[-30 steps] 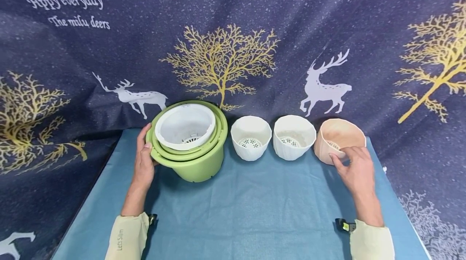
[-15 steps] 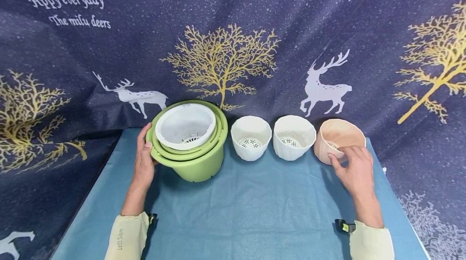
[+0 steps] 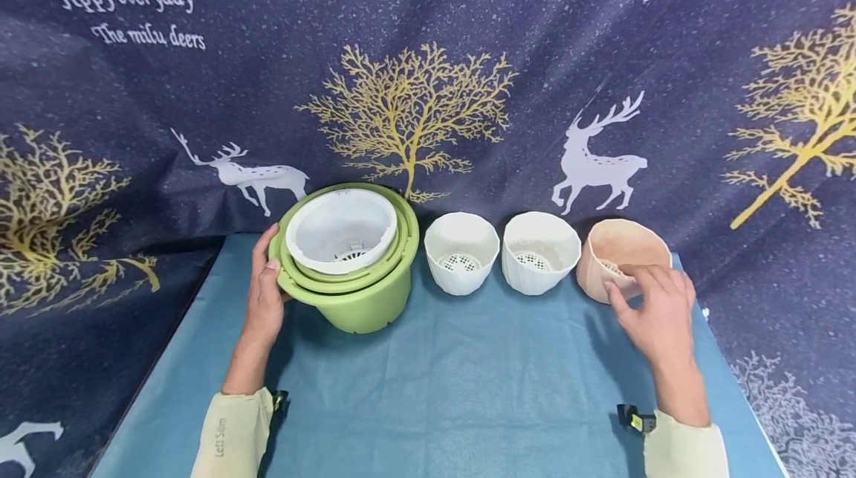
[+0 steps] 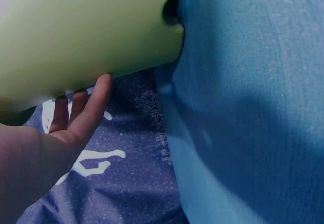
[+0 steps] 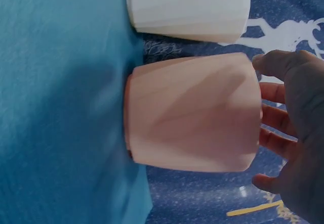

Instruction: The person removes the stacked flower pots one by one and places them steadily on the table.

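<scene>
A: Where is the peach pot (image 3: 622,244)?

B: At the back right of the table, standing on the blue cloth (image 3: 435,389). The right hand (image 3: 658,314) pinches its near rim, thumb outside and fingers reaching over the edge. The right wrist view shows those fingers spread apart, the little finger off the pot.

A: And the other hand?

B: The left hand (image 3: 266,299) holds the left side of the green pot (image 3: 364,314), its thumb on the wide rim. From the left wrist, fingertips touch the outer wall. I can't tell how firmly either hand grips.

A: Where does the green pot stand?

B: Back left, on the same cloth, with a dark notch at its base. Inside it sits a smaller green pot (image 3: 334,287), and inside that a white pot (image 3: 324,236) with a slotted bottom.

A: What is between the two held pots?

B: Two ribbed ones side by side, the left white pot (image 3: 460,283) and the right white pot (image 3: 533,283), both with holes in the bottom. The right one is just beside the peach pot.

A: Behind them?

B: A dark blue curtain (image 3: 468,2) printed with pale deer and golden trees.
</scene>
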`<act>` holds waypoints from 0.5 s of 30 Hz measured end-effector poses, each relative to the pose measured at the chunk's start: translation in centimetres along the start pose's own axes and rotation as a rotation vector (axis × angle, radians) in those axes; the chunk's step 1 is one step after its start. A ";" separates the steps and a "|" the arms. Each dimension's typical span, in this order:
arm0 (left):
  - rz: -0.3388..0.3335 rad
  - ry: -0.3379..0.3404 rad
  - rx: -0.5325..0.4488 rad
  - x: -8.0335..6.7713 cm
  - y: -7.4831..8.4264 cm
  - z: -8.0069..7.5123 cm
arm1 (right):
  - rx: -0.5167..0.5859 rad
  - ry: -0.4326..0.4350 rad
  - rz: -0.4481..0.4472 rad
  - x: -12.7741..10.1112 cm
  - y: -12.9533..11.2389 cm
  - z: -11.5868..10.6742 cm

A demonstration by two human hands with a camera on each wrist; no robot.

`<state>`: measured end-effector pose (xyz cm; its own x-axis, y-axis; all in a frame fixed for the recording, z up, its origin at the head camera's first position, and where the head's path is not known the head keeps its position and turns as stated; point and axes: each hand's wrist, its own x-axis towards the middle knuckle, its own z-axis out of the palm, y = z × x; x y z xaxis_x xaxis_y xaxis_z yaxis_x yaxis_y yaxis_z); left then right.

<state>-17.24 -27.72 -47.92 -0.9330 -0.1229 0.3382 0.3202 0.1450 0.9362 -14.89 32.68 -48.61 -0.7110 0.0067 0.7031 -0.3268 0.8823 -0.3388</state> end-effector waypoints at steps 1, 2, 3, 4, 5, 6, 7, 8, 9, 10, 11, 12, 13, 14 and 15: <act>0.001 0.001 0.002 0.0 0.0 0.0 | 0.003 0.006 -0.008 0.1 -0.2 -0.1; 0.002 0.001 0.003 0.0 0.0 0.0 | 0.005 0.012 -0.015 0.2 -0.4 -0.1; 0.004 0.001 0.004 0.1 0.0 0.0 | 0.007 0.018 -0.024 0.3 -0.6 -0.2; 0.005 0.001 0.004 0.1 0.0 0.0 | 0.010 0.026 -0.033 0.4 -0.8 -0.3; 0.007 0.001 0.001 0.1 -0.1 0.0 | 0.010 0.028 -0.040 0.6 -1.0 -0.4; 0.010 0.000 -0.003 0.1 -0.1 0.0 | 0.009 0.030 -0.048 0.7 -1.3 -0.5; 0.013 -0.001 -0.005 0.1 -0.1 0.0 | 0.014 0.036 -0.054 0.8 -1.5 -0.5; 0.016 -0.001 -0.005 0.1 -0.1 0.0 | 0.018 0.041 -0.059 0.9 -1.7 -0.6; 0.018 0.000 -0.006 0.1 -0.2 0.0 | 0.022 0.047 -0.064 1.0 -1.9 -0.7; 0.021 0.000 -0.008 0.1 -0.2 0.0 | 0.028 0.052 -0.068 1.1 -2.1 -0.7; 0.023 0.001 -0.007 0.1 -0.2 0.0 | 0.036 0.060 -0.072 1.2 -2.3 -0.7; 0.024 0.002 -0.004 0.1 -0.2 0.0 | 0.047 0.072 -0.076 1.3 -2.5 -0.7; 0.023 0.004 0.000 0.1 -0.2 0.0 | 0.058 0.083 -0.080 1.4 -2.6 -0.6; 0.021 0.006 0.003 0.1 -0.2 0.0 | 0.064 0.089 -0.082 1.5 -2.9 -0.6; 0.019 0.006 0.007 0.1 -0.2 0.0 | 0.069 0.093 -0.086 1.6 -3.0 -0.5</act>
<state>-17.38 -27.74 -48.07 -0.9256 -0.1260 0.3569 0.3372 0.1539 0.9288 -14.69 30.25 -46.16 -0.6192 -0.0212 0.7850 -0.4285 0.8468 -0.3152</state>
